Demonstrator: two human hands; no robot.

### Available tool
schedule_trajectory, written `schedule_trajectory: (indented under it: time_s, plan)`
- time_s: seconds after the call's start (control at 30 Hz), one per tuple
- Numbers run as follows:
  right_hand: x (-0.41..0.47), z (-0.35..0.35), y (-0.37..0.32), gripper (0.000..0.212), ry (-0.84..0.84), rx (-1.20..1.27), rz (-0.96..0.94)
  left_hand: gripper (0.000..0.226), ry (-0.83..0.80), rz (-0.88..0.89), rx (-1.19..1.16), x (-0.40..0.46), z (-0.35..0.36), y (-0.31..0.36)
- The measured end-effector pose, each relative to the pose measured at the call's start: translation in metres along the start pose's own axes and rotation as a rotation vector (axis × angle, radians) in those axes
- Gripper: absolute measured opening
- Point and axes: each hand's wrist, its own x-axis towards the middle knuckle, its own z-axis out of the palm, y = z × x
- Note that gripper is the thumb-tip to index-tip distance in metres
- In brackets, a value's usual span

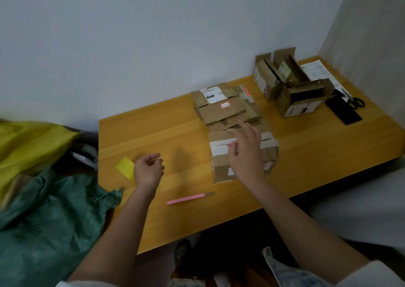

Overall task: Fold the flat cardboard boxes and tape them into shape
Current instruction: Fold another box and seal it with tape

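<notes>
Surface: an orange wooden table point(306, 155) is standing against a pale wall.
Flat stock: the flattened cardboard boxes point(228, 109) are lying mid-table; the nearest flat box point(221, 166) is sitting under the right hand.
Done stock: folded boxes point(291, 87) are standing far right, beside scissors point(356, 102).
Right hand: the right hand point(245, 153) is reaching over the flat box, fingers spread and gripping nothing.
Left hand: the left hand point(149, 168) is hovering, loosely curled and empty, beside yellow tape point(125, 168).
Method: lift one sheet only and square the creases before taping.
Cutter: a pink knife point(188, 198) is lying near.
</notes>
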Motion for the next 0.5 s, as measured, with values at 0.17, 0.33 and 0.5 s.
schedule_trajectory:
  time_s: [0.17,0.33,0.5]
  plan:
    - [-0.016,0.055,-0.053,0.032,-0.030,0.129,-0.141,0.017,0.159,0.017,0.177,0.024,-0.054,-0.023]
    - [-0.035,0.138,-0.085,0.031,-0.450,0.307,0.039,0.051,0.139,-0.197,0.121,0.057,-0.096,-0.050]
    - [-0.052,0.200,-0.084,0.036,-0.643,0.292,0.270,0.057,-0.185,-0.224,0.027,0.083,-0.107,-0.072]
